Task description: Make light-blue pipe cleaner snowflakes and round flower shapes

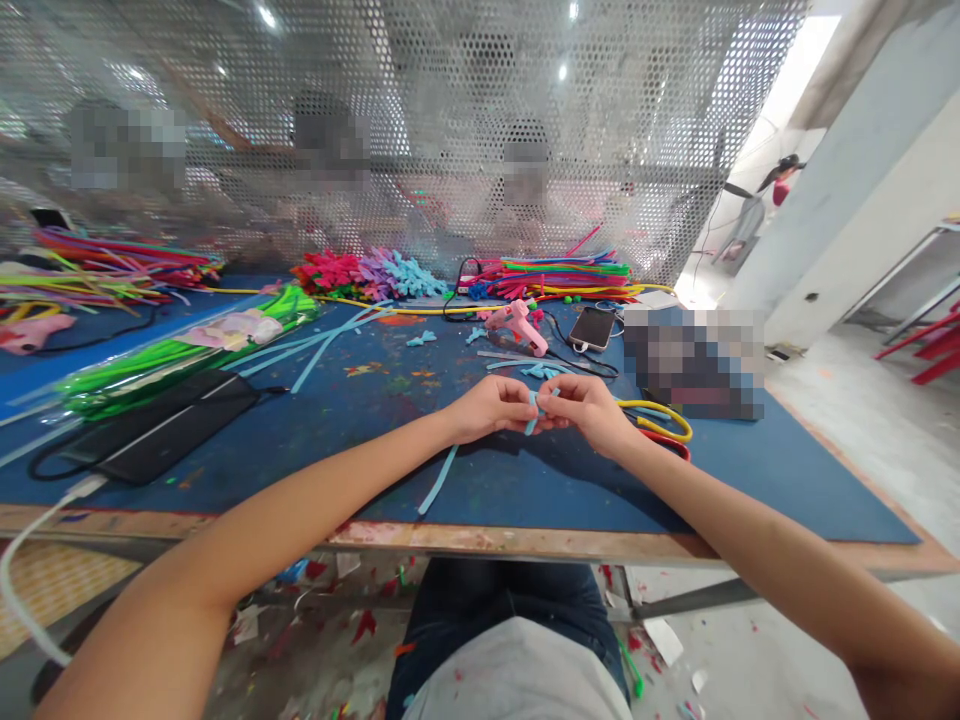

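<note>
Both hands meet over the middle of the blue table. My left hand (491,408) pinches a small light blue fuzzy piece (533,412) between thumb and fingers. From the other side my right hand (589,408) has its fingers closed on the same piece. A light blue pipe cleaner strip (438,482) lies below my left hand, near the table's front edge. Just beyond the hands are small light blue twisted pieces (541,371). Further back rests a pink glue gun (517,327), beside a phone (592,327).
On the left lie a bag of green pipe cleaners (187,350) and a black case (176,425). Red, purple and blue bundles (367,272) line the back by a perforated metal screen (420,130). Yellow and red loops (664,422) lie right of my right hand.
</note>
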The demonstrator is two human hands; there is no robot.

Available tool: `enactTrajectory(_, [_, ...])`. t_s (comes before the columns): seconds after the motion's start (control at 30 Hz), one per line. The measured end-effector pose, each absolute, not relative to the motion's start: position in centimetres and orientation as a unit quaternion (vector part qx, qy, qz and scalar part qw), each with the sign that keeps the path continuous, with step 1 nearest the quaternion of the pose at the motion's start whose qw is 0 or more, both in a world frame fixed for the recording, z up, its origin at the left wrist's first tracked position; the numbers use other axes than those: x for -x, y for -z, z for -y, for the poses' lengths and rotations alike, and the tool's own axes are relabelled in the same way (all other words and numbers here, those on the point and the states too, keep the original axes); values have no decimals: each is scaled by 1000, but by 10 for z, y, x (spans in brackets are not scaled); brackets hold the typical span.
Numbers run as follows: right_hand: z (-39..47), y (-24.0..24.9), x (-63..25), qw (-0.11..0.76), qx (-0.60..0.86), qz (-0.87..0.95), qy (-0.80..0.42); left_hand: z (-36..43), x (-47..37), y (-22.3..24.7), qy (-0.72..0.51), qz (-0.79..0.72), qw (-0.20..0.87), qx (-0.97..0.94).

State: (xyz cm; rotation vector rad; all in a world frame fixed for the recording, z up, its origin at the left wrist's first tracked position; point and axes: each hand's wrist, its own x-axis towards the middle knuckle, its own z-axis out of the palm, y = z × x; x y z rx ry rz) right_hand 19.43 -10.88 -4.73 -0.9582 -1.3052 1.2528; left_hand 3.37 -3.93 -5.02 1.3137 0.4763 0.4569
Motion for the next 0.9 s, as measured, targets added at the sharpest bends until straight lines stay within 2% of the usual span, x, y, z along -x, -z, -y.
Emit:
enactTrajectory(0.3, [109, 40, -198, 517, 435, 581, -453, 43, -37, 51, -250, -228, 743, -577])
enactTrajectory(0.47, [107, 41, -195, 557, 433, 531, -468, 42, -39, 53, -378, -217, 641, -632])
enactTrajectory(0.57, [107, 44, -192, 556, 406, 516, -510, 41, -40, 54, -413, -210, 596, -656])
enactTrajectory(0.77, [107, 46, -191, 542, 383, 525, -533, 37, -39, 57, -389, -210, 608, -660])
enactTrajectory(0.9, [109, 44, -192, 520, 417, 567, -483, 36, -38, 56, -327, -211, 622, -680])
